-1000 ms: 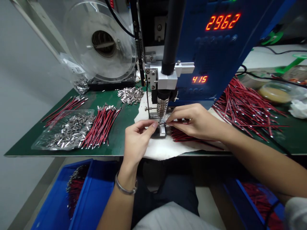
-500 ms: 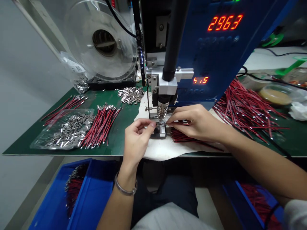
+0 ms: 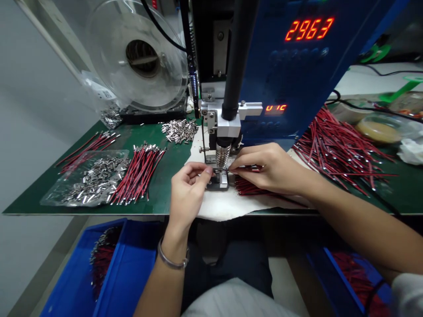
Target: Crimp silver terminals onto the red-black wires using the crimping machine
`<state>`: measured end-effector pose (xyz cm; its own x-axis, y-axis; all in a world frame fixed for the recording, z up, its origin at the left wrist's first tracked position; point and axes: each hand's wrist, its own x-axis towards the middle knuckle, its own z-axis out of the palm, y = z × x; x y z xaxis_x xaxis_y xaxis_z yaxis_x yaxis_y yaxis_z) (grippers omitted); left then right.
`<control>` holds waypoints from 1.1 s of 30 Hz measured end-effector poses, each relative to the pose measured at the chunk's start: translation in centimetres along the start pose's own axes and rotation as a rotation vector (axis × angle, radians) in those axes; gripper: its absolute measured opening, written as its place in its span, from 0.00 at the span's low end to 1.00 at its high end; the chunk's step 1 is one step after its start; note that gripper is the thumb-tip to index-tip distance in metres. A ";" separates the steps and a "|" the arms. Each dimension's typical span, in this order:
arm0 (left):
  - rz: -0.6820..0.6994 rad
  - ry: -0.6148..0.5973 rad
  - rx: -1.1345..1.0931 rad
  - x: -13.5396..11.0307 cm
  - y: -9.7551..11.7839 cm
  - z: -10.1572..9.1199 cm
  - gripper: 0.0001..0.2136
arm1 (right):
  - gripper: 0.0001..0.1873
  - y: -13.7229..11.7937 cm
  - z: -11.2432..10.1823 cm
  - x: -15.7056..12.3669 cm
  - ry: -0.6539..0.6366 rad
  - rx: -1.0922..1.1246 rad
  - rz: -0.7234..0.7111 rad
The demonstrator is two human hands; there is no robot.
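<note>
My left hand [image 3: 187,189] is pinched at the left side of the small metal fixture [image 3: 220,180] under the machine's ribbed tip [image 3: 222,155]; what it pinches is too small to make out. My right hand [image 3: 267,167] pinches a thin red wire [image 3: 248,167] and holds its end at the fixture from the right. The tip stands low, right over the fixture. A bundle of red wires [image 3: 251,187] lies under my right hand on a white cloth [image 3: 228,204].
The blue machine [image 3: 291,70] shows a red counter [image 3: 309,29]. On the green mat [image 3: 165,149] lie a bag of metal terminals [image 3: 89,178], finished red wires [image 3: 139,174], loose terminals [image 3: 180,130] and a big wire pile [image 3: 337,147]. A clear reel [image 3: 139,57] stands behind. Blue bins [image 3: 109,268] sit below.
The machine head has come down onto the fixture. The counter went from 2962 to 2963. Both hands have stayed at the fixture.
</note>
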<state>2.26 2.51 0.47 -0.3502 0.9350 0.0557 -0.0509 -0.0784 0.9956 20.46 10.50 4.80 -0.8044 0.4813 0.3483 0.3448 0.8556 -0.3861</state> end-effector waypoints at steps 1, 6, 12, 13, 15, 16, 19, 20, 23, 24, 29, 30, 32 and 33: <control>0.001 -0.001 -0.004 0.0 0.0 0.0 0.09 | 0.09 0.0 0.0 0.0 -0.001 -0.001 -0.001; 0.005 -0.002 -0.008 -0.1 -0.1 0.0 0.08 | 0.09 0.0 0.0 -0.1 -0.001 -0.004 -0.003; 0.001 0.003 -0.009 0.0 -0.2 0.0 0.08 | 0.09 0.0 0.0 -0.1 0.004 -0.017 0.004; 0.001 0.002 -0.012 0.0 -0.1 0.0 0.09 | 0.09 0.0 0.0 -0.1 0.005 -0.016 0.007; 0.002 0.000 -0.017 0.0 -0.1 0.0 0.09 | 0.09 0.0 0.0 -0.1 0.003 -0.013 0.014; 0.004 0.000 -0.021 0.0 0.0 0.0 0.09 | 0.09 0.0 0.0 -0.1 0.003 -0.012 0.017; 0.007 -0.003 -0.031 0.0 0.0 0.1 0.09 | 0.09 0.0 0.1 -0.1 0.004 -0.009 0.013; 0.008 -0.005 -0.034 0.0 0.0 0.1 0.09 | 0.09 0.0 0.1 -0.1 0.005 -0.009 0.011; 0.011 -0.009 -0.031 0.1 0.0 0.0 0.09 | 0.09 0.1 0.1 -0.1 0.016 -0.011 0.002; 0.012 -0.008 -0.029 0.1 -0.1 0.0 0.09 | 0.09 0.1 0.0 -0.2 0.019 -0.014 0.000; 0.010 -0.002 -0.026 0.0 -0.1 0.0 0.09 | 0.09 -0.1 0.0 -0.2 0.042 -0.025 0.003; 0.010 -0.003 -0.025 0.0 -0.2 0.0 0.09 | 0.09 -0.1 0.0 -0.2 0.047 -0.024 0.005; 0.010 -0.007 -0.026 0.1 -0.2 0.0 0.09 | 0.08 -0.2 0.0 -0.2 0.057 -0.021 0.004; 0.012 -0.005 -0.031 0.2 -0.3 0.0 0.09 | 0.08 -0.2 0.1 -0.2 0.066 -0.022 0.000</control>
<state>2.22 2.67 0.20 -0.3462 0.9357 0.0681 -0.0759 -0.1003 0.9921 20.51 10.27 4.76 -0.7710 0.4921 0.4043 0.3557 0.8593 -0.3676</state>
